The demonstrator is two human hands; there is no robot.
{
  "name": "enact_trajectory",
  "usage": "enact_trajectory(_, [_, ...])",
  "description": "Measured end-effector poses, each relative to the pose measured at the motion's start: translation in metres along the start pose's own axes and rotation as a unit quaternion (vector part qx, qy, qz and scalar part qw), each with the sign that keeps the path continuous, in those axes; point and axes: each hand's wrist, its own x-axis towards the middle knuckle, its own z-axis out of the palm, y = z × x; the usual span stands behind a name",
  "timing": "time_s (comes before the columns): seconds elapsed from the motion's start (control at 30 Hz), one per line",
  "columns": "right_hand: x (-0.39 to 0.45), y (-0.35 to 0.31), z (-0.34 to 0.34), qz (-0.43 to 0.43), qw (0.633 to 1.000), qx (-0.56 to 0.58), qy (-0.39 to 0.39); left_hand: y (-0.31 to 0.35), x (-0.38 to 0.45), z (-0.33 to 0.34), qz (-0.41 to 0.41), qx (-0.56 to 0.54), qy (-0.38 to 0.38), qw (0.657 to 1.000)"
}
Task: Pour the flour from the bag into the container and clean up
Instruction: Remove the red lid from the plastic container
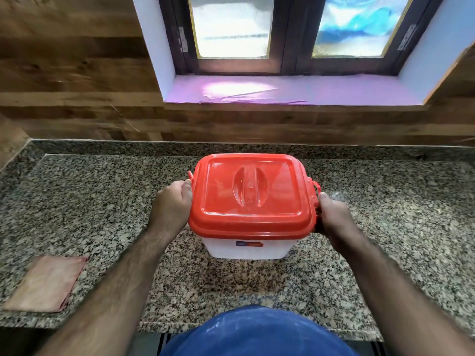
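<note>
In the middle of the frame, the container (248, 249) with its red lid (250, 195) is gripped between the left hand (171, 205) and right hand (331, 214), one closed on each side.

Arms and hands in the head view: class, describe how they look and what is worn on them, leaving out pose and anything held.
Both forearms are bare, with visible hair and no sleeves reaching them. The left hand and right hand wear no gloves; no rings, watch or bracelets are visible. A blue garment, lightly dusted with white, shows at the bottom edge.
</note>
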Motion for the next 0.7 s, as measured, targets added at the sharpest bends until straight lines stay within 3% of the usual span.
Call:
enact_trajectory(0.07, [0.008, 0.011, -0.003, 0.067, 0.995, 0.041, -0.058, -0.002, -0.001, 0.001, 0.002, -0.025, -0.002, 1.000])
enact_trajectory(0.17, [0.007, 0.015, 0.002, 0.082, 0.993, -0.048, -0.068, -0.006, 0.000, 0.002, -0.010, -0.048, -0.011, 0.999])
enact_trajectory(0.27, [-0.014, -0.004, 0.014, -0.098, 0.978, -0.144, 0.117, -0.010, 0.002, 0.003, -0.028, -0.067, -0.027, 0.997])
enact_trajectory(0.3, [-0.023, -0.012, 0.020, -0.164, 0.963, -0.153, 0.148, -0.011, 0.003, 0.002, -0.035, -0.077, -0.033, 0.996])
enact_trajectory(0.37, [-0.036, -0.026, 0.033, -0.241, 0.936, -0.228, 0.121, -0.015, 0.004, 0.001, -0.046, -0.108, -0.052, 0.992])
enact_trajectory(0.47, [-0.037, -0.031, 0.048, -0.227, 0.889, -0.391, 0.075, -0.014, 0.008, 0.001, -0.045, -0.105, -0.055, 0.992])
enact_trajectory(0.57, [-0.029, -0.035, 0.053, -0.201, 0.894, -0.397, 0.064, -0.011, 0.010, 0.000, -0.048, -0.058, -0.040, 0.996])
enact_trajectory(0.63, [-0.026, -0.035, 0.053, -0.189, 0.901, -0.386, 0.060, -0.019, 0.009, -0.001, -0.117, -0.151, -0.070, 0.979])
enact_trajectory(0.7, [-0.025, -0.035, 0.054, -0.179, 0.908, -0.376, 0.053, -0.030, 0.003, 0.001, -0.205, -0.254, -0.154, 0.933])
